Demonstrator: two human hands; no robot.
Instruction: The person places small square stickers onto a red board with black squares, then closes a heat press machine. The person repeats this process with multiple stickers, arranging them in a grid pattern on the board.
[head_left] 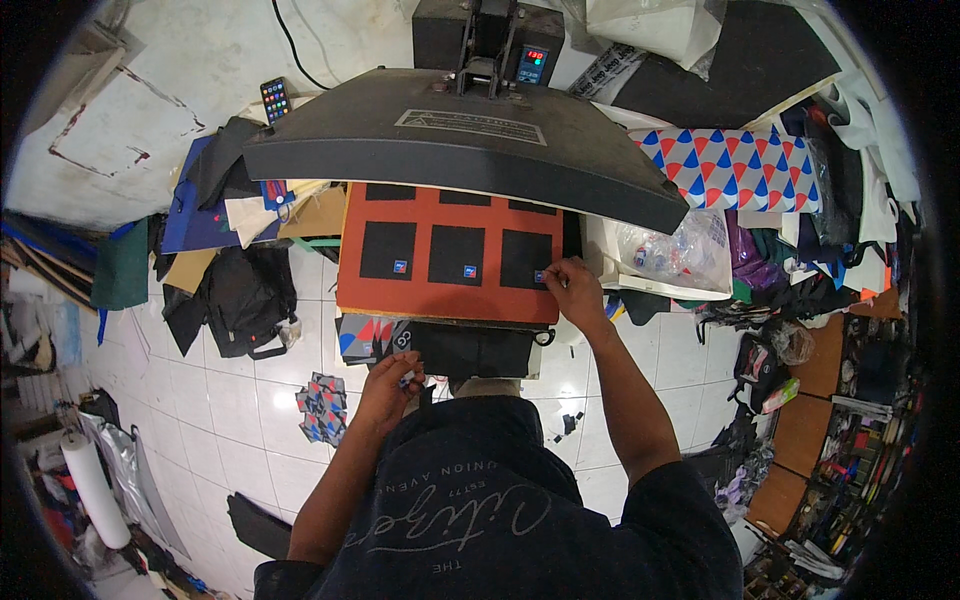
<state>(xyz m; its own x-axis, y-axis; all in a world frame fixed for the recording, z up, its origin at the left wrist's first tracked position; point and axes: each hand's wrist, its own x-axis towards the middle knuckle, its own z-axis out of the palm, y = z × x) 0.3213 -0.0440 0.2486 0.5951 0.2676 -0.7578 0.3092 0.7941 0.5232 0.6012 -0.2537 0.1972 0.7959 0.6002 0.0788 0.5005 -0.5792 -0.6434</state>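
Note:
A heat press stands before me, its black upper plate [470,140] raised over an orange lower pad [352,290]. Several black fabric squares [456,254] lie on the pad, most with a small blue label [400,266] near the lower edge. My right hand [572,288] reaches to the right-hand square and presses a small label onto it with the fingertips. My left hand [388,385] hovers below the pad's front edge, close to my chest, pinching a few small labels [408,380].
A phone [275,99] leans on the wall at back left. Black bags [245,295] and fabric scraps lie on the white tiled floor at left. A white tray with plastic bags [680,255] and a patterned triangle fabric stack [740,165] sit at right.

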